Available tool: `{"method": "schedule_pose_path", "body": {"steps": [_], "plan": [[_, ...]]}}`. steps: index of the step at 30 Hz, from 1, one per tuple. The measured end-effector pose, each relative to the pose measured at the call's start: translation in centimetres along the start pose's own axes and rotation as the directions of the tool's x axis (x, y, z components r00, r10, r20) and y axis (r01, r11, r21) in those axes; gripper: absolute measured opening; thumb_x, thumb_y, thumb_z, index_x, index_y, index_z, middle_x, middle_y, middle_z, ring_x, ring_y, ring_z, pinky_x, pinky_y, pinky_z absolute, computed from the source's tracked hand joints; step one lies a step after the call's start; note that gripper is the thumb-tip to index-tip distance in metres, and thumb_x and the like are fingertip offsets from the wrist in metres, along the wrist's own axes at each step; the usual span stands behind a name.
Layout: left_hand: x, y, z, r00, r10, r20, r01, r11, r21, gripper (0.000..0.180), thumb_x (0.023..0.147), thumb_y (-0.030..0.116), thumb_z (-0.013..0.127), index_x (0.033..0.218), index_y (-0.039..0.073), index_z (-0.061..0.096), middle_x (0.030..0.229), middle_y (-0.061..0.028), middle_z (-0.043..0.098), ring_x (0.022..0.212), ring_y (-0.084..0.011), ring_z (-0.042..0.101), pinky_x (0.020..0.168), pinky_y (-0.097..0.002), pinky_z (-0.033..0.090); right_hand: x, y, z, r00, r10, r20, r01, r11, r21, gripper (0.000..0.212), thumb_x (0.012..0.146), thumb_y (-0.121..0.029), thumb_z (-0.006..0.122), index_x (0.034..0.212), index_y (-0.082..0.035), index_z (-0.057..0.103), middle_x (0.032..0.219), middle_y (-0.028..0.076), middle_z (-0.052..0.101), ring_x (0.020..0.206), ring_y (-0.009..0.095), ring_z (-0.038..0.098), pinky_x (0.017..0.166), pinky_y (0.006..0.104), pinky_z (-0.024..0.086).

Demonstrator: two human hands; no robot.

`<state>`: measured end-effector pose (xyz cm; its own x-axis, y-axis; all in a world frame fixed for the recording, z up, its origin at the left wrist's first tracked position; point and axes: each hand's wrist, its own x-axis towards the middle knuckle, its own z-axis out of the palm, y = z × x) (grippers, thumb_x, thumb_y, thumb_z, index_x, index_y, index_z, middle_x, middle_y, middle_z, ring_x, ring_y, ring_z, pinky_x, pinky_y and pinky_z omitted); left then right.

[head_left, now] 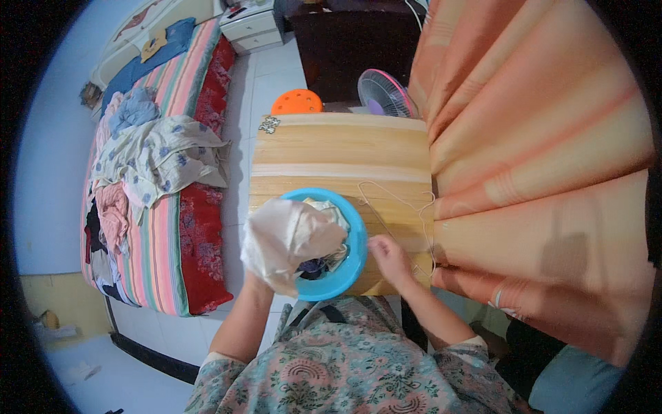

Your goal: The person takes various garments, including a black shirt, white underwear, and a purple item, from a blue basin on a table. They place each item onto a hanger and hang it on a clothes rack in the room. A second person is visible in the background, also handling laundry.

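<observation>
A crumpled white cloth (281, 238) is raised over the left side of a round light-blue basin (356, 259). My left hand (258, 283) holds it from below, its fingers hidden by the fabric. Inside the basin lie a pale patterned cloth (336, 215) and a dark cloth (312, 268). Just off the basin's right rim is my right hand (390, 259), its fingers curled in; whether anything is between them cannot be seen. A thin, pale wire clothes hanger (396, 196) lies beyond that hand on the wooden table (324, 148).
An orange curtain (531, 159) hangs along the table's right side. Behind the far edge stand an orange stool (298, 101) and a fan (384, 93). To the left, a striped bed (162, 245) bears a spotted cloth (162, 159) and other clothes.
</observation>
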<state>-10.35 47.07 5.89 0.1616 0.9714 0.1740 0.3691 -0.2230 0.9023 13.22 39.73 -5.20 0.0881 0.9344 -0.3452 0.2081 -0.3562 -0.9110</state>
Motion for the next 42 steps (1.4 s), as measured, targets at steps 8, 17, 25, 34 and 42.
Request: {"method": "schedule_pose_path", "body": {"steps": [8, 17, 25, 34, 42], "plan": [[-2.7, -0.9, 1.9, 0.788, -0.571, 0.229, 0.330, 0.078, -0.941, 0.038, 0.080, 0.019, 0.059, 0.112, 0.004, 0.047, 0.108, -0.0093, 0.053, 0.095, -0.0216, 0.053, 0.083, -0.0330, 0.045, 12.3, 22.6, -9.6, 0.876, 0.060, -0.479, -0.420, 0.585, -0.694, 0.032, 0.079, -0.026, 0.057, 0.106, -0.009, 0.055, 0.112, 0.013, 0.051, 0.103, 0.032, 0.048, 0.084, 0.0412, 0.041], [-3.9, -4.2, 3.8, 0.847, -0.515, -0.134, 0.460, 0.835, -0.302, 0.029, 0.082, 0.016, 0.057, 0.105, 0.007, 0.043, 0.102, -0.0073, 0.051, 0.095, -0.0204, 0.052, 0.082, -0.0340, 0.045, 13.9, 22.5, -9.2, 0.881, 0.140, -0.451, -0.454, 0.512, -0.729, 0.026, 0.081, -0.019, 0.055, 0.101, -0.003, 0.053, 0.101, 0.015, 0.052, 0.098, 0.029, 0.050, 0.080, 0.0412, 0.042], [4.5, 4.4, 5.4, 0.737, -0.407, 0.540, -0.467, 0.270, 0.842, 0.005, 0.066, 0.017, 0.063, 0.063, 0.017, 0.060, 0.081, 0.0025, 0.058, 0.084, -0.0114, 0.051, 0.066, -0.0259, 0.038, 7.5, 13.8, -9.6, 0.947, -0.155, -0.283, 0.083, 0.965, -0.249, 0.031, 0.090, -0.021, 0.047, 0.116, -0.006, 0.051, 0.067, 0.008, 0.052, 0.063, 0.017, 0.051, 0.059, 0.0282, 0.041], [0.6, -2.2, 7.8, 0.872, 0.270, 0.407, -0.478, 0.642, 0.599, 0.039, 0.078, 0.026, 0.053, 0.110, 0.004, 0.048, 0.102, -0.0111, 0.048, 0.103, -0.0306, 0.043, 0.100, -0.0424, 0.024, -1.7, -8.5, -8.5, 0.969, 0.239, 0.065, -0.219, 0.701, 0.679, 0.032, 0.094, -0.028, 0.040, 0.123, -0.017, 0.045, 0.054, -0.006, 0.024, 0.042, 0.005, 0.021, 0.038, 0.0195, 0.020], [1.0, -0.9, 8.4, 0.683, 0.306, 0.663, -0.702, 0.526, 0.480, 0.048, 0.079, 0.052, 0.046, 0.078, 0.007, 0.065, 0.085, -0.0084, 0.061, 0.102, -0.0317, 0.050, 0.106, -0.0517, 0.010, -5.9, -12.8, -5.2, 0.954, 0.149, 0.260, -0.289, 0.685, 0.669, 0.036, 0.094, -0.026, 0.039, 0.129, -0.017, 0.040, 0.053, -0.006, 0.022, 0.041, 0.005, 0.019, 0.039, 0.0193, 0.020]]}}
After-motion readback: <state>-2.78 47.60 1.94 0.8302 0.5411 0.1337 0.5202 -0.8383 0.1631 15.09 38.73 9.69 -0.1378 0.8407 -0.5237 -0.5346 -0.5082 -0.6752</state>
